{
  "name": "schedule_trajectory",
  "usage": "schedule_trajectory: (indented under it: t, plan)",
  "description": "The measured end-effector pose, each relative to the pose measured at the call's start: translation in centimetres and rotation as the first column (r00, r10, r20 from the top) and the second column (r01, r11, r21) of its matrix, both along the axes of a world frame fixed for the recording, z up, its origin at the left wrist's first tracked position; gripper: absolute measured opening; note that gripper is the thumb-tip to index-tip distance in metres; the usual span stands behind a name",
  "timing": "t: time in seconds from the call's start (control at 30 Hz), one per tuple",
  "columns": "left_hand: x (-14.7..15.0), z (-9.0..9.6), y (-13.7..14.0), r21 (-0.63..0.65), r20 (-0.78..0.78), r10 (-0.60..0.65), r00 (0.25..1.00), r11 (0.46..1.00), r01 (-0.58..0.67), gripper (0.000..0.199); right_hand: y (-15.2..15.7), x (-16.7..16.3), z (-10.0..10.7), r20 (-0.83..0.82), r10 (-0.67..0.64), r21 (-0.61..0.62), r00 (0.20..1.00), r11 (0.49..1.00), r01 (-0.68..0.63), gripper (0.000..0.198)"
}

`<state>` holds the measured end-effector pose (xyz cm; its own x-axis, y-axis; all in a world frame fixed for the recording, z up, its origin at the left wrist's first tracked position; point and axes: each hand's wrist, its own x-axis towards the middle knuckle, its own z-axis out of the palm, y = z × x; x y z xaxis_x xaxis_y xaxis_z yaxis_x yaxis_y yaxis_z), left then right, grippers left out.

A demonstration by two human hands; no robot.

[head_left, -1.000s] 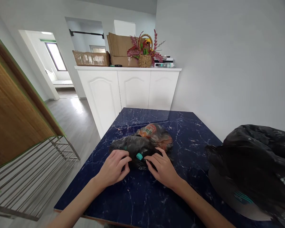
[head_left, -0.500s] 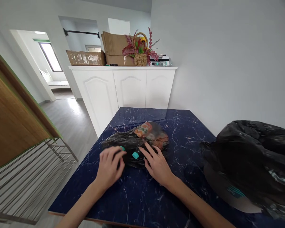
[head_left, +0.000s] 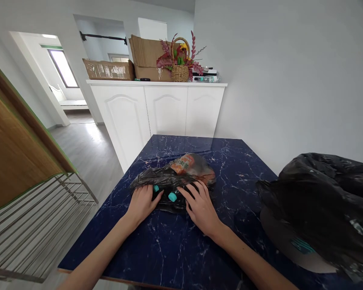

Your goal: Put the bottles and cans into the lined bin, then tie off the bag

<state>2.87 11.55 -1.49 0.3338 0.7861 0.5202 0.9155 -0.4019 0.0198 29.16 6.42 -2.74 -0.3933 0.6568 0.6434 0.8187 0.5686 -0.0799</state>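
A thin black plastic bag (head_left: 153, 177) lies crumpled on the table, its mouth facing me. Through its film shows an orange package (head_left: 183, 163) with printed characters. Two bottles poke out of the mouth, one with a teal cap (head_left: 172, 197) in the middle, the other with a teal cap (head_left: 156, 188) further left; their bodies are mostly hidden. My left hand (head_left: 143, 204) rests at the bag's left front edge, thumb apart from the fingers, beside the left cap. With fingers spread, my right hand (head_left: 202, 207) lies on the bag's right front, right of the middle cap.
The blue marbled table (head_left: 181, 245) reaches a white cabinet (head_left: 166, 108) bearing cardboard boxes (head_left: 109, 70) and a flower basket (head_left: 180, 73). On the right, a large black bag (head_left: 314, 205) partly covers a grey cap (head_left: 299, 249). A metal rack (head_left: 48, 225) stands left.
My left hand has come down and forward onto the bag's edge, its fingers straighter, so the left cap shows more. My right hand has barely shifted. The camera view has tilted slightly.
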Motion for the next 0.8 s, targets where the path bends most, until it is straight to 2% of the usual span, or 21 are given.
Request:
schedule_trajectory:
  t: [0.1, 0.23, 0.37, 0.43, 0.5, 0.6, 0.67, 0.73, 0.8]
  plan:
    - [-0.2, -0.3, -0.1, -0.004, -0.027, -0.012, 1.000, 1.000, 0.012, 0.036, -0.1, -0.4, -0.1, 0.042, -0.008, 0.004, 0.999, 1.000, 0.008, 0.060]
    - [-0.3, 1.0, -1.1, 0.021, -0.037, -0.021, 0.999, 1.000, 0.022, 0.037, -0.1, -0.9, -0.2, 0.054, -0.001, 0.008, 0.999, 1.000, 0.000, 0.060]
    - [-0.4, 4.0, -3.5, 0.174, 0.003, -0.072, 0.997, 0.982, 0.070, 0.031, -0.1, -1.0, -0.2, 0.039, 0.005, 0.008, 0.999, 1.000, -0.005, 0.057]
    - [-0.4, 6.0, -4.9, 0.243, 0.076, -0.129, 0.989, 0.964, 0.107, 0.028, -0.2, -0.9, -0.2, 0.032, 0.012, 0.011, 0.999, 1.000, -0.012, 0.056]
    - [-0.6, 8.0, -6.4, 0.254, 0.192, -0.152, 0.970, 0.962, 0.100, 0.029, -0.3, -0.9, -0.1, 0.025, 0.026, 0.013, 0.999, 1.000, -0.026, 0.054]
    - [-1.2, 11.3, -8.7, 0.232, 0.404, -0.084, 0.911, 0.973, -0.014, 0.024, -0.5, -0.9, 0.2, 0.015, 0.050, 0.015, 0.999, 0.999, -0.050, 0.052]
    - [-1.9, 13.6, -10.0, 0.258, 0.532, -0.040, 0.846, 0.959, -0.118, 0.024, -0.6, -0.9, 0.3, 0.007, 0.056, 0.018, 0.998, 0.998, -0.056, 0.051]
    - [-2.6, 16.0, -10.8, 0.341, 0.623, -0.029, 0.782, 0.909, -0.238, 0.026, -0.6, -0.9, 0.3, 0.000, 0.054, 0.022, 0.999, 0.998, -0.054, 0.050]
    - [-3.5, 18.2, -10.9, 0.438, 0.661, -0.028, 0.750, 0.826, -0.354, 0.032, -0.6, -1.0, 0.2, -0.003, 0.048, 0.026, 0.999, 0.998, -0.048, 0.047]
